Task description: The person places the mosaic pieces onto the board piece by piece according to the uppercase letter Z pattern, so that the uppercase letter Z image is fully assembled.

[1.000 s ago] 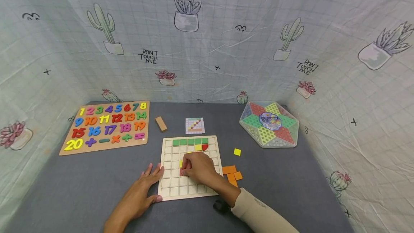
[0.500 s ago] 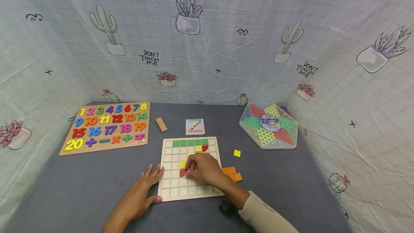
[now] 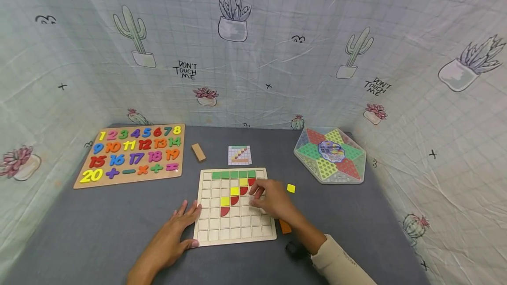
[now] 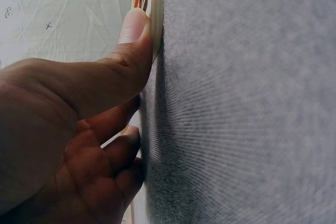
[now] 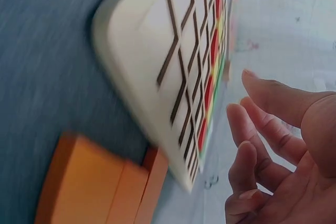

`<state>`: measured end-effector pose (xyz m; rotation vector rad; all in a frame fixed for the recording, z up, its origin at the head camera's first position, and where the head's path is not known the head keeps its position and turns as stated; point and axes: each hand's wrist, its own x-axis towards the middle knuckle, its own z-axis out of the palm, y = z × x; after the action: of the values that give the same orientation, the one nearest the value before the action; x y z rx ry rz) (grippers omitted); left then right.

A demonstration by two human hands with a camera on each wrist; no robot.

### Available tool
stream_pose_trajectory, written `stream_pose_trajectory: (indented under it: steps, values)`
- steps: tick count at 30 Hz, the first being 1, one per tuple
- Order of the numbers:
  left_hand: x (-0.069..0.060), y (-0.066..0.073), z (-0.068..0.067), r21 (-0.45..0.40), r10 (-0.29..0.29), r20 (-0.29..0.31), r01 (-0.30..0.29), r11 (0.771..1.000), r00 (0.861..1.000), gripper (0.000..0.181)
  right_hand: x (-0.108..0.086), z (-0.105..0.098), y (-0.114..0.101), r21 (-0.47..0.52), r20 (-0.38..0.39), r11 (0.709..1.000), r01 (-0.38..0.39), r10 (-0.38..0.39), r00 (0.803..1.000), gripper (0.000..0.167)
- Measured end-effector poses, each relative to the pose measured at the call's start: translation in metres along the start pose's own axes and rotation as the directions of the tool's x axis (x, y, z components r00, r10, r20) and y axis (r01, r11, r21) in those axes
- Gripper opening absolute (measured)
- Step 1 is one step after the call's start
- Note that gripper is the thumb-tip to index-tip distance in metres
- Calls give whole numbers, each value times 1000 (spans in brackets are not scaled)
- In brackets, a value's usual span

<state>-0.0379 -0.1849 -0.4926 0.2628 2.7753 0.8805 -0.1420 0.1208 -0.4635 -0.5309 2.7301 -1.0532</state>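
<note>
The wooden grid board (image 3: 214, 223) appeared light, stiff and best held by its edges, where the left hand (image 3: 172, 230) lay spread; the right hand (image 3: 273, 198), loosely parted, was empty.

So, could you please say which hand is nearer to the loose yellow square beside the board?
Right. The right hand is left of the yellow square, over the right edge of the board; the left hand is farther, at the board's left edge.

A grey, seemingly cloth tabletop (image 3: 99, 232) carries a board (image 3: 214, 223).
</note>
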Motion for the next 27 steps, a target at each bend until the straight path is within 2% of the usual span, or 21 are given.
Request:
stream_pose_trajectory:
  steps: [8, 13, 22, 27]
  values:
    - [-1, 0, -1, -8, 10, -5, -10, 1000, 1000, 90, -4, -24, 21, -62, -62, 996, -61, 57, 996, 20]
    - [0, -1, 0, -2, 9, -2, -9, 1000, 1000, 90, -7, -37, 37, -66, -97, 991, -114, 108, 989, 21]
    - [0, -1, 0, -7, 7, 0, -7, 1000, 1000, 90, -12, -57, 66, -124, -135, 985, -122, 105, 985, 26]
    - [1, -2, 1, -12, 6, 2, -6, 1000, 1000, 91, -10, -62, 78, -182, -142, 970, -162, 137, 980, 29]
